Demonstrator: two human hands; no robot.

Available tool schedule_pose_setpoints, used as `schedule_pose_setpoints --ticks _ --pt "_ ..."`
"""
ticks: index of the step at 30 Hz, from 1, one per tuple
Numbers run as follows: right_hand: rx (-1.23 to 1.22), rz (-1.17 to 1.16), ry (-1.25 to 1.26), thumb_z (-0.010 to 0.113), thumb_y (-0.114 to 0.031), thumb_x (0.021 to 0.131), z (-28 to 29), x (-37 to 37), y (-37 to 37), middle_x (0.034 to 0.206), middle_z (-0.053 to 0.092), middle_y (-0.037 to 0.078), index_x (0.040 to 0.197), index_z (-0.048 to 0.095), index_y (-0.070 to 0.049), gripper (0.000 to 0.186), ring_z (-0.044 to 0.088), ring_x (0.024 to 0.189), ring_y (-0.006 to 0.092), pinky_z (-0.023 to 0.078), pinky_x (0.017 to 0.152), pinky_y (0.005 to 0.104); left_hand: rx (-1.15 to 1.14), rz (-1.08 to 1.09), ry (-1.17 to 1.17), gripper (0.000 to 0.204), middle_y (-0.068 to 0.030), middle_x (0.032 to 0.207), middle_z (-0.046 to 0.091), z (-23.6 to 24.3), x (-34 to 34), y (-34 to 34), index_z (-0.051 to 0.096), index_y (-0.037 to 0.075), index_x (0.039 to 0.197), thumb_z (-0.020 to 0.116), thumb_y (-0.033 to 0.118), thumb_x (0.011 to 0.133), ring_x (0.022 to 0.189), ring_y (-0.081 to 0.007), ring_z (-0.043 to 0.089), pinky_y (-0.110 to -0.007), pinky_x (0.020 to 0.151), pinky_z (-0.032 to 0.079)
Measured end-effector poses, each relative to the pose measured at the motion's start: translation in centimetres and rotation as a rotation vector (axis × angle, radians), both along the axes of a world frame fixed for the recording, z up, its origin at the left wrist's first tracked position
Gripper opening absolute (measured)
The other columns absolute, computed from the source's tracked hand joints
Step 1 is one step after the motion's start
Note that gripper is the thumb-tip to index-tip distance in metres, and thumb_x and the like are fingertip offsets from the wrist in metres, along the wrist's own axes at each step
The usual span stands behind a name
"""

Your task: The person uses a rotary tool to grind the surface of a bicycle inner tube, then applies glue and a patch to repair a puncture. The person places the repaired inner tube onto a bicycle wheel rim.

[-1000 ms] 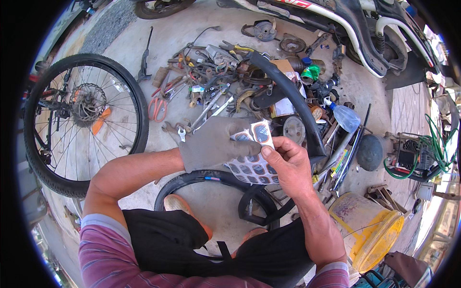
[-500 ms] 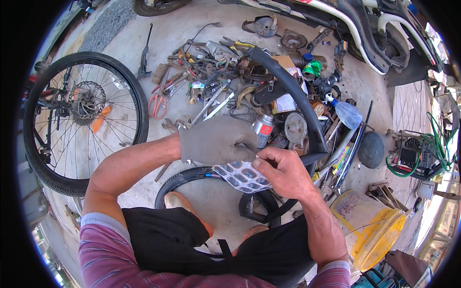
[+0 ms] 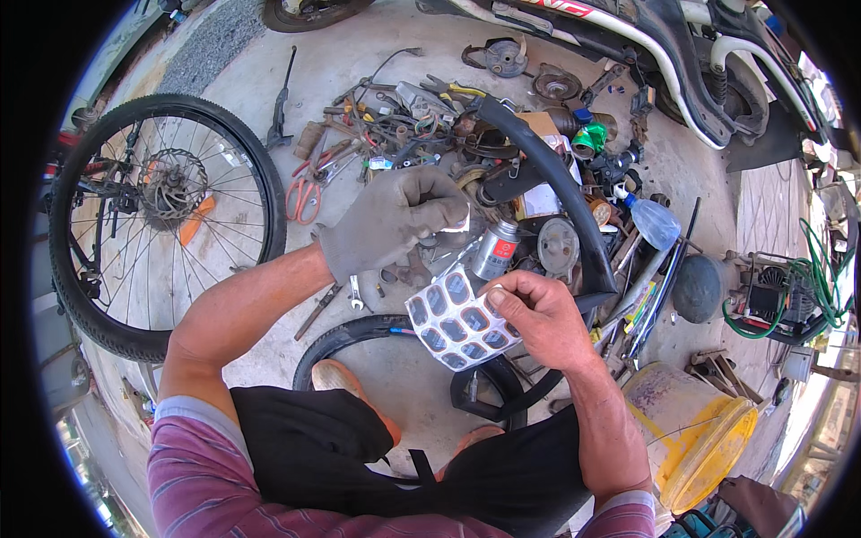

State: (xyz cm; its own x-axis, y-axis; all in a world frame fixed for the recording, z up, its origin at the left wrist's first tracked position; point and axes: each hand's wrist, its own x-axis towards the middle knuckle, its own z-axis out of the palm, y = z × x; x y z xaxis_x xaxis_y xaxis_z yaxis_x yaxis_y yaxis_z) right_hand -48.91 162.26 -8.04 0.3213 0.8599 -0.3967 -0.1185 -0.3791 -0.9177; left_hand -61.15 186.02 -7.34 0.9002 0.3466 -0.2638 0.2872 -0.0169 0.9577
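My left hand (image 3: 381,220), in a grey glove, is raised with its fingers closed on a small patch piece (image 3: 456,221), whitish and shiny. My bare right hand (image 3: 543,318) pinches a sheet of tube patches (image 3: 456,318) at its upper right edge; dark rounded patches sit in rows on a pale backing. Between the hands, farther off, a silver can with a red label (image 3: 496,253) stands on the ground. A black inner tube (image 3: 567,193) arches behind my right hand and curls below it. Beneath the sheet lies a bicycle tyre (image 3: 316,354), partly hidden.
A bicycle wheel (image 3: 269,193) stands at the left. Tools and parts, including red-handled scissors (image 3: 303,199) and a wrench (image 3: 356,291), crowd the ground ahead. At right are a yellow-rimmed bucket (image 3: 708,448), a compressor (image 3: 700,289) and a clear plastic bottle (image 3: 655,221).
My left hand has drawn away from the sheet, up and to the left, with the small patch piece now showing in its fingers. The sheet has tilted to face me more.
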Motion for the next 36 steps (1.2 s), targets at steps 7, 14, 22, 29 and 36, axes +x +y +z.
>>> schedule_pose_setpoints --ticks 7,14,22,29,36 --pt "-0.125 -0.081 -0.079 0.064 -0.017 0.102 -0.1 0.4 0.0 0.086 0.070 0.001 0.106 0.071 0.002 0.020 0.060 0.078 0.0058 0.050 0.070 0.0262 0.131 -0.049 0.296 0.027 -0.0101 0.093 0.072 -5.7 -0.9 3.8 0.069 -0.003 0.116 0.062 0.017 0.098 0.076 -0.0158 0.071 -0.031 0.067 0.059" --pt "-0.093 -0.187 -0.149 0.062 -0.015 0.103 -1.3 1.0 0.2 0.084 0.069 0.000 0.104 0.070 0.002 0.019 0.059 0.075 0.0047 0.049 0.068 0.0247 0.341 -0.285 0.281 0.035 -0.0141 0.103 0.074 -10.8 -2.3 4.7 0.069 -0.002 0.124 0.062 0.015 0.094 0.092 -0.0196 0.071 -0.033 0.085 0.056" --pt "-0.125 -0.126 -0.079 0.065 -0.014 0.101 -2.4 0.9 0.5 0.083 0.068 0.000 0.103 0.070 0.003 0.018 0.058 0.074 0.0043 0.048 0.065 0.0239 0.620 -0.496 0.194 0.047 -0.0185 0.112 0.074 -11.0 -1.8 5.4 0.065 -0.002 0.131 0.067 0.025 0.092 0.105 -0.0249 0.071 -0.037 0.095 0.054" --pt "-0.059 -0.220 0.009 0.063 -0.013 0.103 -3.0 0.1 1.8 0.088 0.069 0.000 0.106 0.070 0.001 0.017 0.059 0.078 0.0041 0.048 0.070 0.0229 0.270 -0.537 -0.067 0.076 -0.0208 0.126 0.067 -6.6 -2.9 -1.3 0.052 -0.005 0.141 0.073 0.048 0.090 0.107 -0.0260 0.068 -0.038 0.096 0.053" --pt "0.066 -0.300 -0.028 0.062 -0.011 0.103 -3.1 -0.3 2.4 0.105 0.071 0.004 0.123 0.066 0.001 0.023 0.063 0.092 0.0089 0.051 0.081 0.0266 0.370 -0.460 0.106 0.046 -0.0192 0.094 0.070 -3.9 -3.3 1.2 0.062 -0.003 0.127 0.064 0.031 0.097 0.085 -0.0278 0.070 -0.039 0.076 0.054"
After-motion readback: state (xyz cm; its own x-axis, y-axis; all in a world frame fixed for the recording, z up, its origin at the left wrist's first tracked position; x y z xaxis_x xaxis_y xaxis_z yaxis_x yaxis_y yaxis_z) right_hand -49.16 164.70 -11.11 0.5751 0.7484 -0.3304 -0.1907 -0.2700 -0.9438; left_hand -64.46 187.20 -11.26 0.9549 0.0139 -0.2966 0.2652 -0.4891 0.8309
